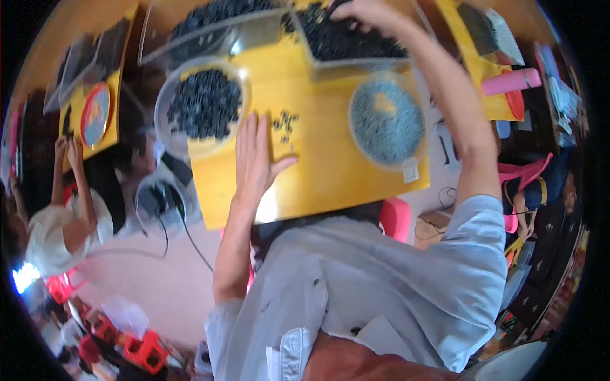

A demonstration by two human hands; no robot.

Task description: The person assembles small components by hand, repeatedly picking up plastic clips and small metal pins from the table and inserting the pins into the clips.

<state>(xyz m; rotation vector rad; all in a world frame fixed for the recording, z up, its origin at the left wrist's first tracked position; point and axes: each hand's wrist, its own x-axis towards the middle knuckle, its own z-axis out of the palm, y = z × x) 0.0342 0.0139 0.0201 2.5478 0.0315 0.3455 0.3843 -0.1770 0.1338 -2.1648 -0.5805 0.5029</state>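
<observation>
My left hand [256,149] lies flat on the yellow tabletop [298,184], fingers stretched forward and thumb out to the right. Just right of its fingertips is a scatter of small black pieces [285,122]. A round clear tub [162,120] heaped with black plastic parts [206,103] stands to its left. At the far right, my right hand [372,14] reaches over a clear bin [356,63] of black parts [349,41]. Its fingers are curled at a dark thing, blurred and too unclear to name.
Small grey metal-looking pieces [397,130] fill a round tray at the right. Another clear bin [190,47] of black parts stands far left. A co-worker [70,216] sits at a table on the left. A pink bottle [511,82] lies on the right-hand table.
</observation>
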